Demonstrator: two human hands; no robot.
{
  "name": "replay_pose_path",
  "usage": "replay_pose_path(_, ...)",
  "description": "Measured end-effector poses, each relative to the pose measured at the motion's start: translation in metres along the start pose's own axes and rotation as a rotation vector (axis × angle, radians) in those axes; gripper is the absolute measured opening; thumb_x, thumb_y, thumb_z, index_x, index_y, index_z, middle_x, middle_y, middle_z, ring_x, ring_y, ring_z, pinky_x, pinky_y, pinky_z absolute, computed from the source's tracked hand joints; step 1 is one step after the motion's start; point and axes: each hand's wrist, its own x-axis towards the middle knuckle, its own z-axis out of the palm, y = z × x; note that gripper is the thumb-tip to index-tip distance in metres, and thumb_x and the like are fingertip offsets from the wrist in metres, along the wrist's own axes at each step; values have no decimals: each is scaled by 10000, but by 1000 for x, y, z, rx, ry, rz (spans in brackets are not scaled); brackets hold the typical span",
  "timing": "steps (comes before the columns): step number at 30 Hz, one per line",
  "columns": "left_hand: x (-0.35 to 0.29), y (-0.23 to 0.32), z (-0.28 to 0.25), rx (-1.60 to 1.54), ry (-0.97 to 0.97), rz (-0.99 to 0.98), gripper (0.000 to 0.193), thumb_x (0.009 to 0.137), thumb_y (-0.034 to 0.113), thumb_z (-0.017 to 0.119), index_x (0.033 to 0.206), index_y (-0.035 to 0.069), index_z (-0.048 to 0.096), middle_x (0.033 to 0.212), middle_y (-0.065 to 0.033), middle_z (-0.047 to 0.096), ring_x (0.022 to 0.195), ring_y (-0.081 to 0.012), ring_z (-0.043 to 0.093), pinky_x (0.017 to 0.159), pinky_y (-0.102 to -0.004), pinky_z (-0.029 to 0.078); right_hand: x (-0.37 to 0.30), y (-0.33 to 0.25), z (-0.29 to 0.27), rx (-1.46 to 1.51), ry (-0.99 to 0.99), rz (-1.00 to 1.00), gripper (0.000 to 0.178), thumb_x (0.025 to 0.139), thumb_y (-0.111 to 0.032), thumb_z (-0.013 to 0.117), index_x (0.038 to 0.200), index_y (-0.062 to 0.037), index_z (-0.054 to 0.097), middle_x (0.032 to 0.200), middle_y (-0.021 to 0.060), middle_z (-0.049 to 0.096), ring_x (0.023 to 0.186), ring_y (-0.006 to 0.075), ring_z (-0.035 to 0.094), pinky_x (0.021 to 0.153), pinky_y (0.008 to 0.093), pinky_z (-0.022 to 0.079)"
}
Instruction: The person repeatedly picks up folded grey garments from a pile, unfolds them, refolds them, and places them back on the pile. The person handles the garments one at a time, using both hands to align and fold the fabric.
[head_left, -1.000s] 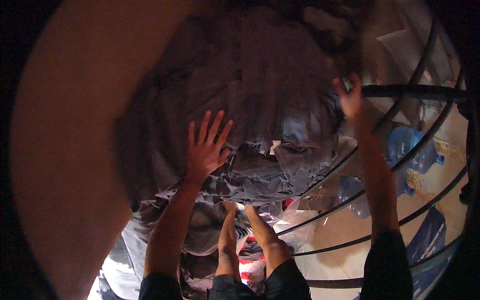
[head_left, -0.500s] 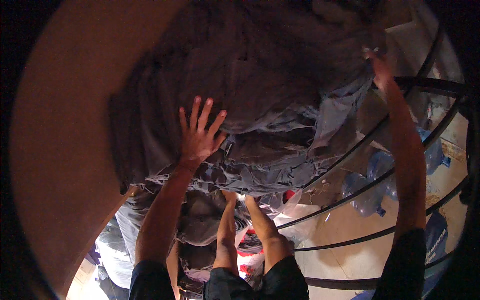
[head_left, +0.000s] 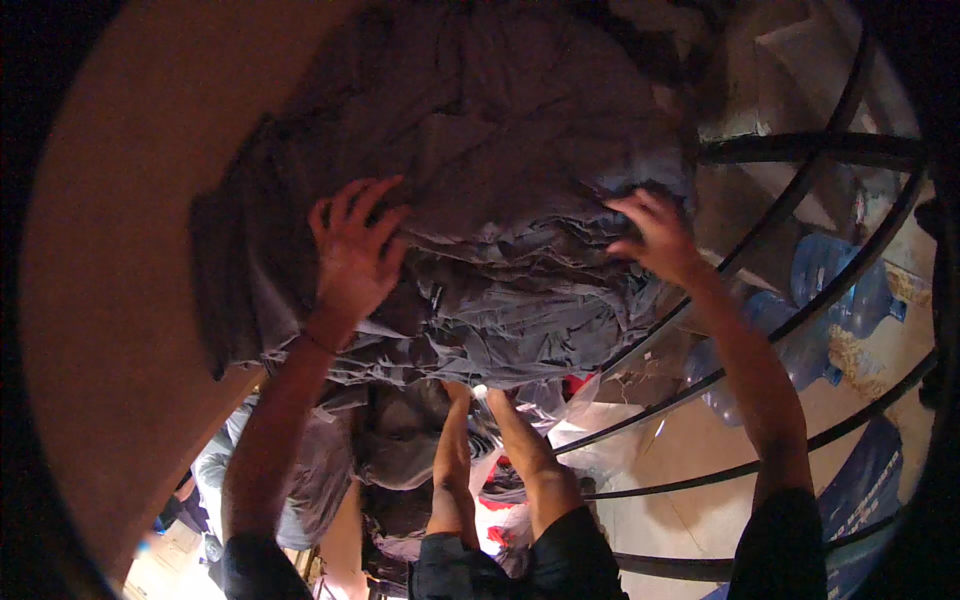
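A big heap of dark grey cloth fills the middle, its near side creased and frayed along the lower edge. Over its left part is my left hand, fingers apart and slightly curled, with nothing in them. At the right side of the heap, my right hand has its thumb and fingers parted and pointing left across the cloth. Nothing shows between them. Whether either hand presses on the cloth I cannot tell.
A plain brown wall runs along the left. Curved black metal bars cross the right side, with large blue water bottles beyond them. More dark cloth lies beside my legs.
My right hand has come away from the far right corner, inward and nearer. My left hand has shifted left and its fingers have curled. The cloth's raised right side has dropped into folds.
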Motion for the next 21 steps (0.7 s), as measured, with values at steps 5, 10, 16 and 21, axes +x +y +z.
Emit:
replay_pose_path(5, 21, 21, -31, 47, -33, 11, 633, 859, 176, 700, 1477, 196, 565, 1622, -55, 467, 1497, -326, 408, 1230, -598, 231, -14, 69, -70, -107, 105, 100, 286, 961, -191, 744, 1238, -131, 707, 1093, 127, 729, 1102, 324, 697, 945, 500, 526)
replay_pose_path(10, 33, 67, -4, -11, -207, 333, 633, 835, 170, 718, 1458, 176, 604, 1500, -55, 568, 1420, -295, 480, 1204, -616, 294, -22, -13, -29, -302, 473, -131, 280, 959, -226, 748, 1212, -112, 718, 1117, 134, 729, 1101, 346, 689, 943, 453, 537)
replay_pose_path(16, 72, 24, 22, -92, -337, 219, 366, 963, 230, 684, 1311, 120, 653, 1329, -128, 667, 1200, -350, 634, 1051, -560, 473, 22, 2, -37, 266, 68, 126, 476, 903, -416, 821, 1260, -124, 702, 1152, 137, 710, 1122, 378, 663, 998, 491, 504)
replay_pose_path(21, 107, 35, 7, -264, 107, 34, 216, 1052, 189, 600, 1234, 80, 637, 1133, -185, 716, 918, -458, 697, 811, -528, 581, 28, -14, -30, -116, 298, -193, 487, 890, -405, 843, 1234, -92, 700, 1065, 148, 730, 1060, 379, 701, 957, 456, 535)
